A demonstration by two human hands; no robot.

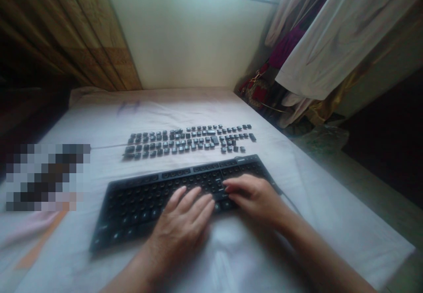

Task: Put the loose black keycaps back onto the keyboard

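A black keyboard [114, 192] lies at a slant on the white cloth. Most of its upper rows are bare key sockets, while keycaps sit along the lower rows. My left hand [188, 211] rests over the keyboard's lower middle with its fingers stretched out and holding nothing. Near the Enter key area, the thumb and fingers of my right hand [253, 196] are pinched together at the keys. Whatever is between those fingertips is too small and blurred to make out. Behind the keyboard, loose black keycaps [214, 140] are laid out in rows.
A white cloth [99, 112] covers the bed-like surface, whose right edge drops to the floor. A blurred-out patch [49, 176] lies at the left. Pale clothes [317, 55] hang at the right, and a brown curtain [99, 33] hangs at the left of the wall.
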